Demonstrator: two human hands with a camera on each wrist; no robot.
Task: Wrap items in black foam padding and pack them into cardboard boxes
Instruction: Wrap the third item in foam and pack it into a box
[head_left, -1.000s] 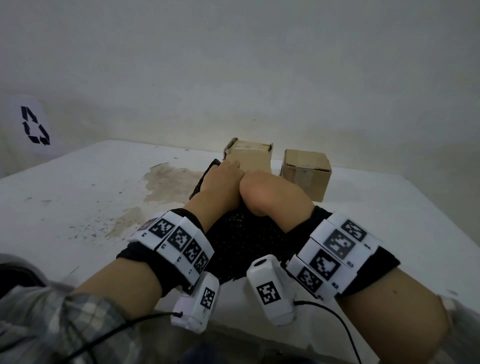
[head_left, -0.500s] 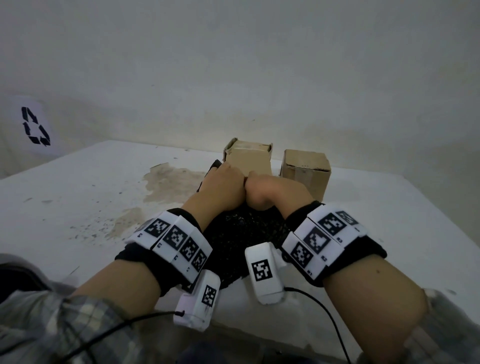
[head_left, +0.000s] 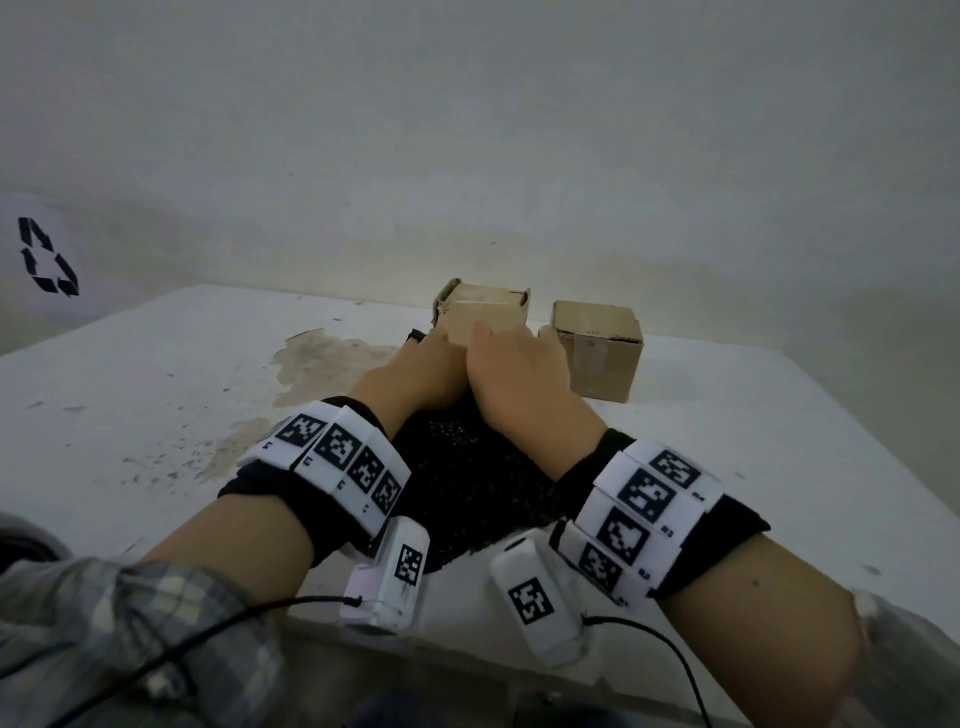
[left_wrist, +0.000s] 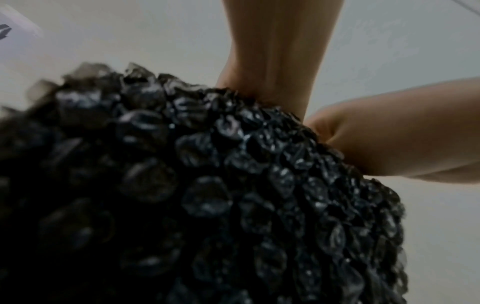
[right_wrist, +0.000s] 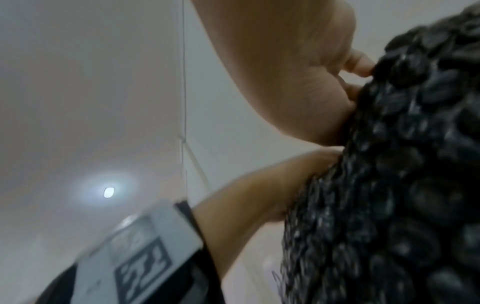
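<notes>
On the white tabletop (head_left: 156, 395), the left hand (head_left: 415, 374) and right hand (head_left: 519, 371) lie side by side on the black padding (head_left: 467, 488). Their fingers curl into it, gripping. Behind stand an open box (head_left: 485, 317) and, rightward, a closed box (head_left: 597, 348).

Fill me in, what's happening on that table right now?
A person is working a sheet of black bubble padding on the white table. Both hands, left hand and right hand, are side by side at the padding's far end, gripping it; whatever is being wrapped is hidden. Just beyond them stand two cardboard boxes: the left box looks open on top, the right box is closed. Nothing wrapped is visibly packed yet.
</notes>
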